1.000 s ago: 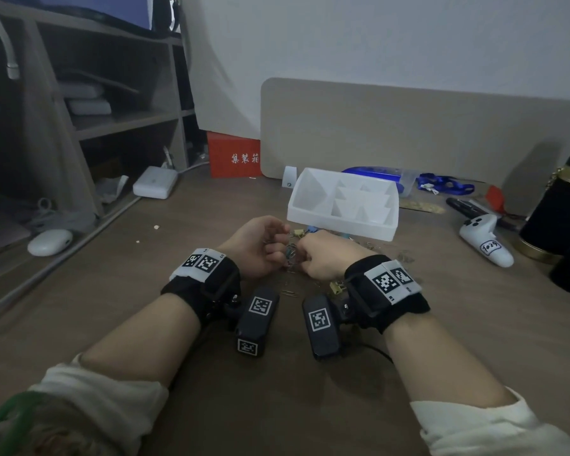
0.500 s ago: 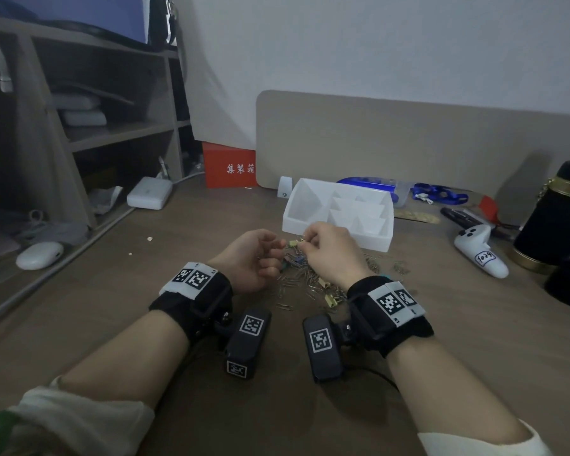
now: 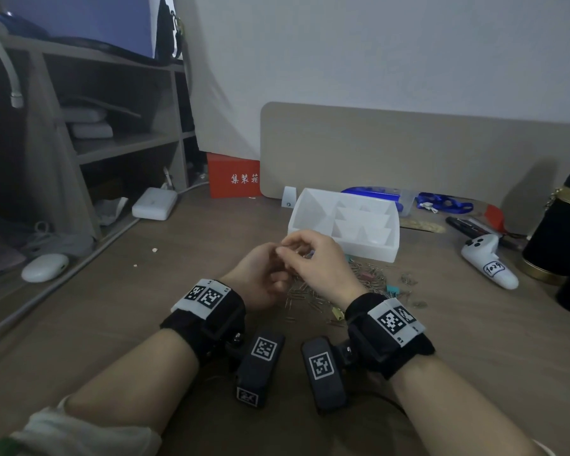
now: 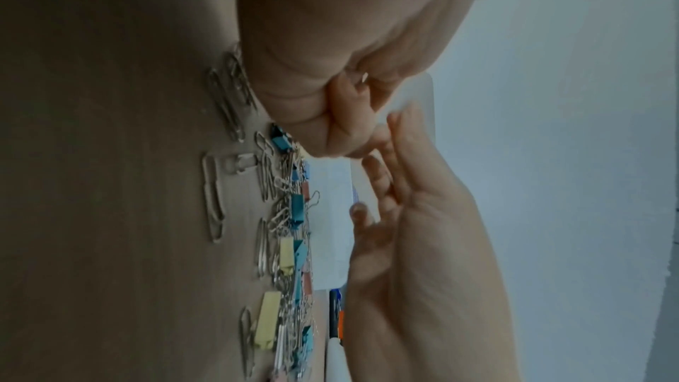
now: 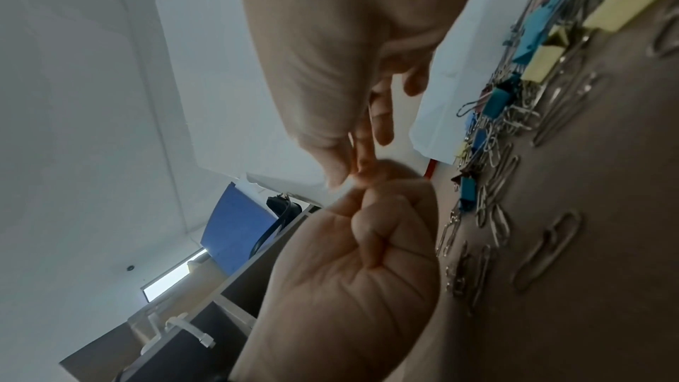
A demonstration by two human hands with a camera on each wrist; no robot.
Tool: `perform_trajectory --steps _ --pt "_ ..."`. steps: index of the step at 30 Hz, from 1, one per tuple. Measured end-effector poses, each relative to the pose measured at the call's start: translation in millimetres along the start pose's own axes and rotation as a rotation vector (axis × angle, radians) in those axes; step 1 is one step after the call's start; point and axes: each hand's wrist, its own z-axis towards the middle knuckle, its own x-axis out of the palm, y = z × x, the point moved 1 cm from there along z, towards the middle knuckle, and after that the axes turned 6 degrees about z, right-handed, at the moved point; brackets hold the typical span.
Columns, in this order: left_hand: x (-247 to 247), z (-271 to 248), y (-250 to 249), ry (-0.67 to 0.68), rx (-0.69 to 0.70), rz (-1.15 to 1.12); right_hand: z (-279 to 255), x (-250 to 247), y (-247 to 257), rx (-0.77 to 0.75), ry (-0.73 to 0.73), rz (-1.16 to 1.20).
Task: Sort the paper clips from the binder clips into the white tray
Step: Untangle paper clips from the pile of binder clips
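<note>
A: Why are the hands meeting above the pile of clips (image 3: 349,284)?

B: I think the right hand (image 3: 313,261) is pinching something small at the fist-curled left hand (image 3: 260,278); what either holds, I cannot tell. The white tray (image 3: 372,248) is waiting at 12 o'clock from the pile.

A: And the wrist views?

B: They are showing separate paper clips (image 4: 213,208) and coloured binder clips (image 5: 496,100), still unsorted.

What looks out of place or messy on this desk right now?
The clips are the mess: silver paper clips and coloured binder clips lie tangled in one loose pile on the desk, just in front of the white tray. The tray compartments that can be seen look empty. Nothing appears damaged or tipped over.
</note>
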Motion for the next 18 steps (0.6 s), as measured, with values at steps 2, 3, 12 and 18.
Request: perform_trajectory --steps 2,3,12,18 --pt "-5 2 -2 -0.062 0.018 -0.046 2 -3 -6 0.048 -0.025 -0.074" --pt "-8 3 -3 -0.091 0.03 -0.062 3 -6 -9 0.081 0.002 -0.158" --pt "-12 4 -5 -0.179 0.084 -0.127 1 -1 -23 0.201 0.383 -0.556" --pt "-10 3 -4 -0.164 0.049 -0.086 1 -4 -23 0.165 0.36 -0.585"
